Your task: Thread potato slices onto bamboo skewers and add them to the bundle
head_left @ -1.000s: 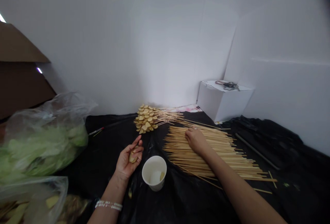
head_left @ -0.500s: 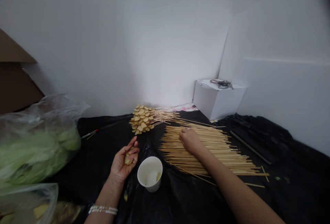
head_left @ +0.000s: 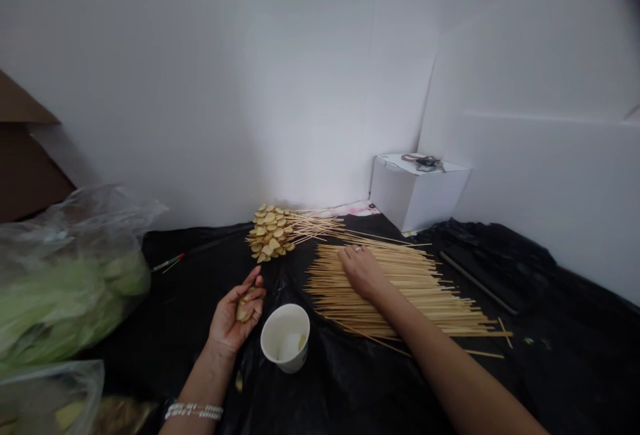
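My left hand (head_left: 234, 315) lies palm up on the black sheet, fingers curled round a few yellow potato slices (head_left: 243, 308). Just to its right stands a white paper cup (head_left: 285, 336) with a little pale stuff inside. My right hand (head_left: 361, 269) rests palm down on a wide pile of bare bamboo skewers (head_left: 400, 285), fingers bent onto the sticks; whether it grips one is hidden. Behind the hands lies a heap of finished skewers with potato slices (head_left: 270, 231) threaded on their tips.
A clear bag of green leaves (head_left: 65, 281) sits at the left, another bag with yellow slices (head_left: 45, 405) at the bottom left. A white box (head_left: 417, 191) stands against the back wall. Brown cardboard (head_left: 23, 155) is at far left. Black plastic sheet (head_left: 525, 301) covers the surface.
The view has drifted to the right, so everything sits a little further left in the picture. Both hands stay where they were: left on the slices, right on the skewer pile.
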